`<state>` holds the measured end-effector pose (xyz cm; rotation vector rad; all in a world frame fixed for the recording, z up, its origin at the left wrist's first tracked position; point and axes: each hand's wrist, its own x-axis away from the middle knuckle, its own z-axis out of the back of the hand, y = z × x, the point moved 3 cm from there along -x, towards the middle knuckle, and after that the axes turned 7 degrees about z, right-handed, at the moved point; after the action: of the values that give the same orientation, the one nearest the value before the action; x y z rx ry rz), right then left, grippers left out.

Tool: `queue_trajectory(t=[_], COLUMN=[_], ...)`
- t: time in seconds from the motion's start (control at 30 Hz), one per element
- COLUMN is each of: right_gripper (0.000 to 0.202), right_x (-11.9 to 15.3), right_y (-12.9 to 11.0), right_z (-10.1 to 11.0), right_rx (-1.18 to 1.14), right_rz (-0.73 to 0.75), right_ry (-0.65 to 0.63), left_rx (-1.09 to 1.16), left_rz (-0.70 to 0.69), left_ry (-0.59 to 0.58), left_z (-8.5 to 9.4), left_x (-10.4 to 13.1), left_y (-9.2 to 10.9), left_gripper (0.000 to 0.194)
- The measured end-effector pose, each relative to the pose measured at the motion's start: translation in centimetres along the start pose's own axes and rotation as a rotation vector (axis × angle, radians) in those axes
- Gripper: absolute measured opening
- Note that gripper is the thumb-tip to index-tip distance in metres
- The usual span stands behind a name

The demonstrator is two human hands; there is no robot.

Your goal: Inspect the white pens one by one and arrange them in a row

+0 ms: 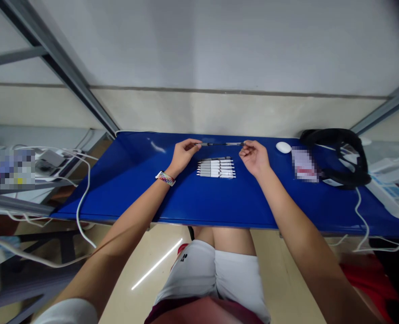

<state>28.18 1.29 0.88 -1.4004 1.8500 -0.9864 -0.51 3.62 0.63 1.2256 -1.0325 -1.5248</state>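
Observation:
A dark, partly clear pen (219, 144) is stretched level between my hands, above the far part of the blue table. My left hand (183, 156) pinches its left end between thumb and fingers. At the other end, the fingertips of my right hand (255, 158) are closed on the pen, with the remaining fingers curled. Just below it on the tabletop lies a neat row of several white and grey pens (216, 168), side by side and pointing left to right. Neither hand touches that row.
The blue table (199, 202) runs along the wall. To the right are a white mouse (283, 147), a blurred-out packet (305, 165) and a black headset-like strap (358, 157). White cables (86, 189) hang over the left edge. Metal posts (74, 81) rise at both sides.

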Motion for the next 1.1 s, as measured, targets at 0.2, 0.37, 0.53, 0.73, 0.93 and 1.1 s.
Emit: queue_trajectory(t=[0.2,0.37,0.53,0.73,0.93,1.1], right_gripper=[0.024,0.019,0.012,0.016,0.018,0.015], right_x=[-0.3,-0.2,0.8,2.1,1.8,1.7], right_y=[0.2,0.1,0.3,0.6,0.8,1.2], right_z=[0.3,0.3,-0.5,-1.6,-1.4,-1.3], right_rx=[0.028,-0.008,0.091,0.296,0.302,0.268], right_rz=[0.029,0.021,0.066,0.125,0.11,0.084], right_ry=[-0.044,-0.01,-0.055,-0.215,-0.204,-0.184], left_rx=[-0.002,-0.009,-0.047,-0.134,-0.1,0.047], left_rz=[-0.016,-0.019,-0.018,-0.016,-0.08,-0.047], left_ry=[0.004,0.012,-0.028,-0.123,-0.114,-0.147], left_z=[0.0,0.1,-0.4,-1.2,-1.2,-1.3], left_x=[0.0,0.0,0.6,1.2,1.1,1.1], left_y=[0.0,0.2,0.6,0.8,1.1,1.0], left_gripper=[0.027,0.025,0.027,0.045,0.032,0.027])
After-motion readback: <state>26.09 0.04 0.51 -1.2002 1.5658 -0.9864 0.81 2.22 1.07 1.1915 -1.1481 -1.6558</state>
